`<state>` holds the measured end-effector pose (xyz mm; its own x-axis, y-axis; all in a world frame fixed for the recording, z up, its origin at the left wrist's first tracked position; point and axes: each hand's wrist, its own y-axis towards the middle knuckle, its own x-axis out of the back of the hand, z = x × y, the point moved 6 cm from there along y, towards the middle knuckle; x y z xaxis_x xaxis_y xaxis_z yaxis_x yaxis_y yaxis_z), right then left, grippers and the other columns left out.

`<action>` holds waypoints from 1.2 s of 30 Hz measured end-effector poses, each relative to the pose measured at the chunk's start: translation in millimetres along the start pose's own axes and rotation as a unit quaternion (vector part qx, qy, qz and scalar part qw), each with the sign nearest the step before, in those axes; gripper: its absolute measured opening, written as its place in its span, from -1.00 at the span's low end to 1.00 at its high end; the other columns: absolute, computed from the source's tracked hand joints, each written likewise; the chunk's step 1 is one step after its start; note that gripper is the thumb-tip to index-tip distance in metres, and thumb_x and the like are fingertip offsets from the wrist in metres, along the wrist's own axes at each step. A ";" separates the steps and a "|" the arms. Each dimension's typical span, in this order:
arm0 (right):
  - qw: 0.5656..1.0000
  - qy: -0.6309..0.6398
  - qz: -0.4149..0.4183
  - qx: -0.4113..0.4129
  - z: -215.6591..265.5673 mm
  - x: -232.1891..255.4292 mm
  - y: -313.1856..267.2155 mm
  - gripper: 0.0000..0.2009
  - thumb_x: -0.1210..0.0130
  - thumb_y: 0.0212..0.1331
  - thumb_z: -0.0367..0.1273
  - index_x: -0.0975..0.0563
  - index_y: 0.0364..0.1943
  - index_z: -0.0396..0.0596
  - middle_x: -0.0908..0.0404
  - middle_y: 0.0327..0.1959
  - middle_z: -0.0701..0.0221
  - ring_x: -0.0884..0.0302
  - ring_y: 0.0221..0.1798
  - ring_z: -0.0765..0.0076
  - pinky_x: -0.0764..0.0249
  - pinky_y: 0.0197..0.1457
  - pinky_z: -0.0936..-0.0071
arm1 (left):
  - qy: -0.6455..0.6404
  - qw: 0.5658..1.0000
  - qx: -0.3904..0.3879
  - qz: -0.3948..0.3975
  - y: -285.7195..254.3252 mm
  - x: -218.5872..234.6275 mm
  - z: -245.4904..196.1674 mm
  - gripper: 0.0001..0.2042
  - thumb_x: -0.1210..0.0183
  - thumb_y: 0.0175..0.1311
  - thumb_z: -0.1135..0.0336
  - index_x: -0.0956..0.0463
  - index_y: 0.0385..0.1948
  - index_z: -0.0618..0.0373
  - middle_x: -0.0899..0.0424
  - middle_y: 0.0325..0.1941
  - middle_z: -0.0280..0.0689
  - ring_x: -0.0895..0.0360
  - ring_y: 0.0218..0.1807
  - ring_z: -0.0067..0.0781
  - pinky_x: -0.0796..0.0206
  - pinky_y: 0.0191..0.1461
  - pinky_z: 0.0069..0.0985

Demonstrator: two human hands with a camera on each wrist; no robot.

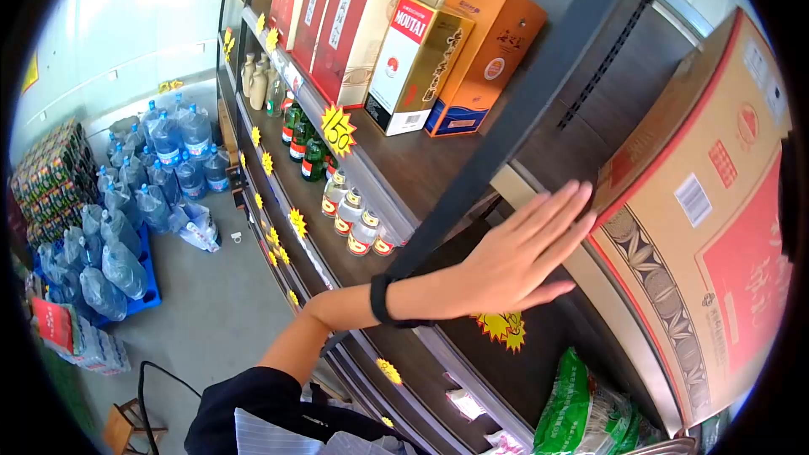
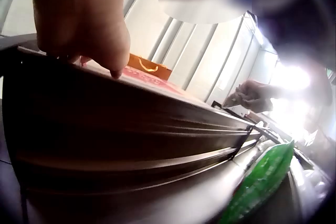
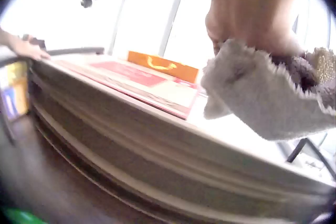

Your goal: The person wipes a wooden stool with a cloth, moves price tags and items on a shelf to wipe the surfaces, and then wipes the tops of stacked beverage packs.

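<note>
My left hand (image 1: 518, 261) reaches out in the head view, its fingers straight and its fingertips right at the lower edge of a large cardboard box (image 1: 674, 244) with red print. In the left wrist view that hand (image 2: 84, 24) rests at the shelf's edge beside the box's flat top. Outside the head view, my right hand (image 3: 254, 11) grips a fluffy grey cloth (image 3: 262, 92), which hangs over the pale shelf surface (image 3: 247, 150) in the right wrist view. The left wrist view shows the right hand (image 2: 254, 97) farther along the same shelf.
Boxed liquor, including a Moutai box (image 1: 410, 63), stands on the neighbouring shelf beyond a dark upright (image 1: 522, 118). Glass bottles (image 1: 350, 215) line the level below. A green bag (image 1: 577, 409) lies low on the right. Water jugs (image 1: 126, 261) crowd the floor at left.
</note>
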<state>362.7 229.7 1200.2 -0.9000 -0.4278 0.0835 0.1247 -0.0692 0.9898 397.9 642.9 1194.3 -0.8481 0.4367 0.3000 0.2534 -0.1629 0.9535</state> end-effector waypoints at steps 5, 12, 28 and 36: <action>0.902 0.356 0.171 -0.176 116.9 -98.2 -100.2 -0.52 -0.15 -0.14 -0.36 -0.32 -0.03 -0.09 -0.23 0.01 0.19 -0.28 0.07 0.10 -0.19 0.10 0.19 | -0.420 0.901 0.030 0.101 -92.3 -7.5 -46.9 -0.15 -0.24 -0.01 0.07 0.06 0.32 0.07 0.34 0.40 0.11 0.36 0.42 0.15 0.20 0.37 -0.10; 0.472 0.732 0.402 -0.281 256.8 -161.5 -168.7 -0.36 -0.18 -0.14 -0.36 -0.23 0.14 -0.11 -0.13 0.21 0.19 -0.20 0.22 0.09 -0.13 0.24 0.20 | -0.452 0.880 0.131 -0.065 -162.0 15.5 -8.1 -0.22 -0.39 -0.18 0.18 -0.20 0.21 -0.18 -0.02 0.31 0.13 -0.08 0.30 0.16 -0.04 0.26 -0.12; 0.759 0.388 0.522 -0.023 276.7 -228.4 -177.1 -0.63 -0.17 -0.05 -0.51 -0.45 -0.07 -0.15 -0.12 0.23 0.12 -0.33 0.08 0.10 -0.33 0.09 0.27 | 0.137 0.946 0.037 0.292 11.1 1.7 211.5 -0.32 -0.17 0.02 0.04 -0.12 0.24 -0.08 -0.12 0.29 -0.06 -0.04 0.33 0.00 0.08 0.35 -0.22; 0.769 0.277 0.570 0.076 235.4 -271.7 -99.0 -0.56 -0.09 0.03 -0.50 -0.34 0.07 -0.09 -0.21 0.19 0.13 -0.31 0.14 0.17 -0.45 -0.11 0.49 | -0.060 0.965 0.105 0.234 -52.4 46.4 200.4 -0.63 -0.11 0.16 0.12 -0.42 -0.09 0.17 -0.40 0.04 -0.05 -0.26 0.19 -0.04 -0.06 0.29 -0.23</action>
<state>496.6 565.0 1106.8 0.0807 -0.4537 0.8875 0.6135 0.7243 0.3145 438.6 849.0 1163.8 -0.5612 0.4611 0.6874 0.6945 -0.1894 0.6941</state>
